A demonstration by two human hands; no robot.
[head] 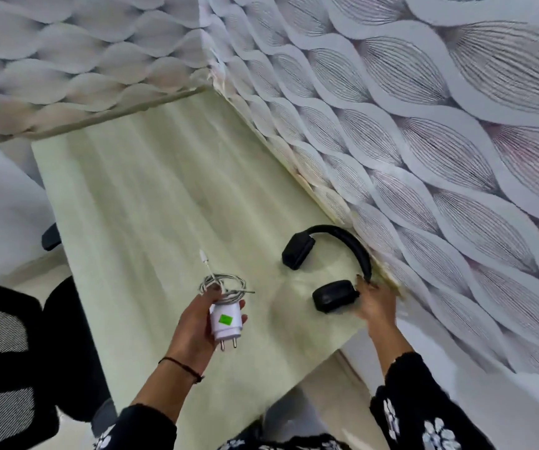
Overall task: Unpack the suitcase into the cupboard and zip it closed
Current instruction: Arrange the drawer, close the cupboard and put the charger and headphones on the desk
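My left grip (196,323) sits low in the centre of the frame, closed round a white charger (225,321). Its two pins point down toward me and a small green sticker shows on its face. My thumb pins the coiled white cable (226,285) against the top of the charger, and the cable's plug end sticks up toward the upper left. A dark thread bracelet (180,365) circles that wrist.

My right grip (377,306), to the lower right of centre, is curled on the black headphones (349,241), with fingers at the nearer ear cup and the thumb up by the band. The hand is slightly blurred. The headphones lie on the pale green desk (151,196), their band touching the wall (424,141) along the desk's right edge. The far ear cup rests flat, further up the frame.

The wall carries grey leaf-pattern paper, and it turns a corner at upper centre. A black mesh chair (8,352) stands at the lower left, beside the desk.
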